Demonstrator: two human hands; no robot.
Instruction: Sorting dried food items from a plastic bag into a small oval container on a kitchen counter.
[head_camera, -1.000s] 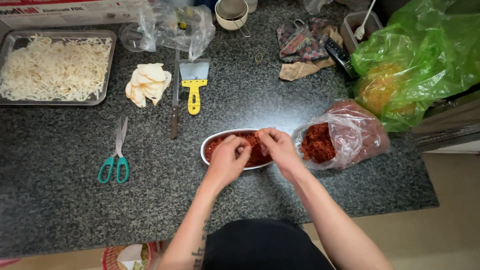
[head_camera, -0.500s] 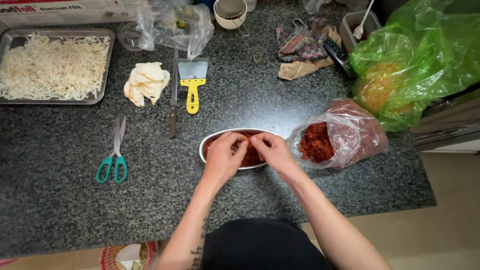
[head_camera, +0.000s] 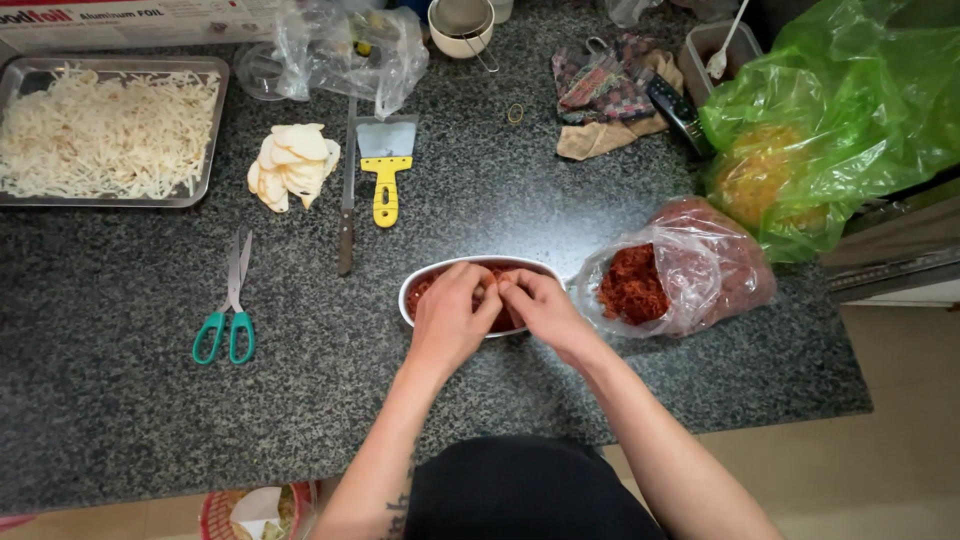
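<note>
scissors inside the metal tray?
No, the scissors lie on the bare counter, apart from and below the tray, which holds pale shreds.

over the white oval dish (head_camera: 428, 283), the left hand (head_camera: 452, 315) and right hand (head_camera: 538, 308) have drawn together, fingertips now touching.

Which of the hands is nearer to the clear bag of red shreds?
Right. The right hand is over the white oval dish, next to the clear bag; the left hand is farther from it.
</note>
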